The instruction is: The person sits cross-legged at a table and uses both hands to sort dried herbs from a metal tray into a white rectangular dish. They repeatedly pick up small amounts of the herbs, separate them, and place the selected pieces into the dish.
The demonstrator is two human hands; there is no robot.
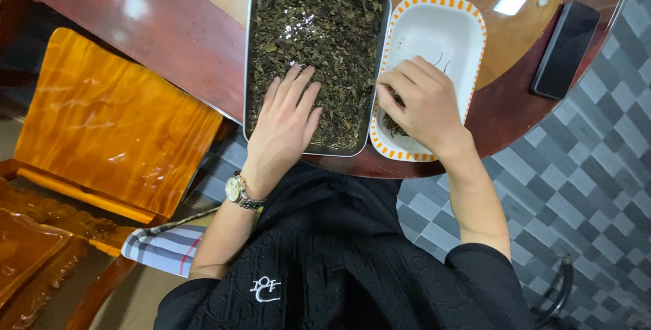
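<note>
Now your left hand (285,123) lies flat, fingers spread, on dried leaves (315,38) in the metal tray (249,45) near the table's (196,38) edge. Your right hand (424,106) curls, fingertips pinching leaves over the white dish (441,28).

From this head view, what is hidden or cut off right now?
- Right hand: fingertips curl under, so any pinched piece is hidden.
- White dish with orange-dashed rim: near end covered by that hand.
- Metal tray of dried dark leaves: far edge cropped; left hand covers part.
- Black flat device: details too small.

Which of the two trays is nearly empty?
The white dish with the orange-dashed rim, under the right hand; the metal tray is full of dried leaves.
</note>
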